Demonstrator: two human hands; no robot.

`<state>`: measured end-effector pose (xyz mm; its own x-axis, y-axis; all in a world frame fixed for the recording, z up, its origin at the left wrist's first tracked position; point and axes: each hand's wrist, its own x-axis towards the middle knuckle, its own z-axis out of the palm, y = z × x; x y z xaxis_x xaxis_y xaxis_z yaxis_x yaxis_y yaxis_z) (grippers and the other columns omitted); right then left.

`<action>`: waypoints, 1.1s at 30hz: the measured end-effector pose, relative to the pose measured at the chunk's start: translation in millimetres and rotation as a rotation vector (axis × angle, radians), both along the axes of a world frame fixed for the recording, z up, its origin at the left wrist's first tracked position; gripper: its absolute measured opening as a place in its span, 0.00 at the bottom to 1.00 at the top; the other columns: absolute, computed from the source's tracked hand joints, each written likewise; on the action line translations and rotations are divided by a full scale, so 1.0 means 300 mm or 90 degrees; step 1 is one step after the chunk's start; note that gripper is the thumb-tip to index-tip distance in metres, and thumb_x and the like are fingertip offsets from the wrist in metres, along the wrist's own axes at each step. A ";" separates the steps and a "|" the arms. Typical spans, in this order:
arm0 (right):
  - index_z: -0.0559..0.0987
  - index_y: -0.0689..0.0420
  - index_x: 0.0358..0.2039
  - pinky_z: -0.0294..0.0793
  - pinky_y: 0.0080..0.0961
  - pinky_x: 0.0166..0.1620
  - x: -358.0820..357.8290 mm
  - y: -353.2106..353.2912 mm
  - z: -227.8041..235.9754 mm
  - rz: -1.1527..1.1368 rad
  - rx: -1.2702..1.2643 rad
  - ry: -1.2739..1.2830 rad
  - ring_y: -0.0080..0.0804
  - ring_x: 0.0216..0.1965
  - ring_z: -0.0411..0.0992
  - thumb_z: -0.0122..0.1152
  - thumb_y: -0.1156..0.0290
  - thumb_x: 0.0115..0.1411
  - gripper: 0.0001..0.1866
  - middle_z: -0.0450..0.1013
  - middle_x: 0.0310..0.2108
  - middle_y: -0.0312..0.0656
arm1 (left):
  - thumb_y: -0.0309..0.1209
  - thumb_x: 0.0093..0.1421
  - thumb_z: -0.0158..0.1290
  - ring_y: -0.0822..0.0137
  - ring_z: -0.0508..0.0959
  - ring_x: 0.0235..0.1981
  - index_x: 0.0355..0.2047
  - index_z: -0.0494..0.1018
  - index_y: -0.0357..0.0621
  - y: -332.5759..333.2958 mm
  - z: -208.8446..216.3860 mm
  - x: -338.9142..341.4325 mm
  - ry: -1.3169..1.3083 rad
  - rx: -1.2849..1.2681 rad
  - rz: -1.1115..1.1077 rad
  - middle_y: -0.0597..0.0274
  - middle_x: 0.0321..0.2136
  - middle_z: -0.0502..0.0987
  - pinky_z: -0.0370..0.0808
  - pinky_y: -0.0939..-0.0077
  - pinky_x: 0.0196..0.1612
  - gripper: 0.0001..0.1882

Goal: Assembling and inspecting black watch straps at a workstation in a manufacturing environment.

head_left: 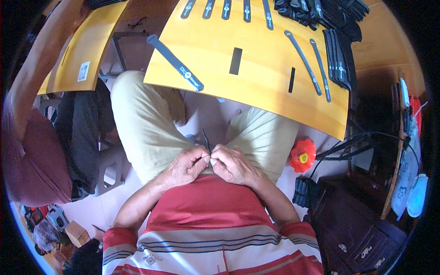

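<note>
Above my lap, my left hand (189, 165) and my right hand (231, 165) meet with fingertips pinched close together. A narrow black strap (206, 137) sticks up from between them, seen edge-on, and the rest of it is hidden in my fingers. On the yellow table (201, 55) ahead lies a wide black strap (176, 64) with white print, slanting near the left edge. To the right, two slimmer black straps (303, 62) lie side by side, with two short black strips (236, 61) to their left.
Several straps (227, 8) line the table's far side, beside piled black straps (339, 18) and a stack (337, 57) at right. A person in a maroon top (39, 160) sits at left by another yellow table (98, 46). A red flower-shaped object (302, 156) and dark case (353, 224) are at right.
</note>
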<state>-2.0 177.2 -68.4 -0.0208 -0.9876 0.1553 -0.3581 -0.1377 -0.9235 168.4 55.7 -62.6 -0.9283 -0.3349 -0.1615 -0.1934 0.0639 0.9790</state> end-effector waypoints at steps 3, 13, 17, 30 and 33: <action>0.69 0.60 0.31 0.71 0.41 0.29 0.004 0.004 0.016 -0.022 0.025 0.083 0.50 0.27 0.73 0.55 0.74 0.57 0.05 0.70 0.28 0.48 | 0.26 0.65 0.49 0.53 0.73 0.27 0.32 0.69 0.35 -0.002 0.012 -0.008 0.007 -0.025 0.000 0.51 0.26 0.71 0.70 0.63 0.32 0.06; 0.72 0.58 0.20 0.74 0.43 0.22 0.044 -0.018 0.012 -0.109 0.015 0.254 0.48 0.19 0.75 0.58 0.68 0.54 0.10 0.73 0.21 0.50 | 0.26 0.63 0.50 0.47 0.74 0.24 0.31 0.68 0.36 0.002 0.019 -0.014 -0.024 -0.147 0.027 0.48 0.24 0.71 0.70 0.59 0.28 0.05; 0.76 0.59 0.20 0.73 0.40 0.19 -0.012 -0.023 0.021 -0.056 0.118 0.486 0.44 0.19 0.76 0.56 0.69 0.53 0.09 0.74 0.20 0.48 | 0.24 0.61 0.49 0.55 0.73 0.22 0.29 0.68 0.37 0.009 -0.014 0.025 0.034 -0.152 0.071 0.52 0.22 0.70 0.69 0.63 0.26 0.04; 0.68 0.61 0.30 0.69 0.48 0.29 -0.001 0.002 0.084 0.006 0.092 0.005 0.58 0.27 0.72 0.51 0.70 0.61 0.08 0.70 0.23 0.55 | 0.37 0.66 0.52 0.55 0.72 0.25 0.35 0.69 0.38 0.000 0.085 -0.018 -0.003 -0.108 0.011 0.52 0.25 0.70 0.70 0.64 0.30 0.13; 0.67 0.62 0.29 0.69 0.47 0.29 -0.001 0.002 0.091 0.013 0.091 0.007 0.58 0.26 0.72 0.50 0.70 0.61 0.08 0.71 0.23 0.56 | 0.35 0.67 0.49 0.53 0.72 0.25 0.34 0.68 0.38 0.002 0.089 -0.021 0.047 -0.133 0.009 0.51 0.26 0.69 0.70 0.64 0.32 0.11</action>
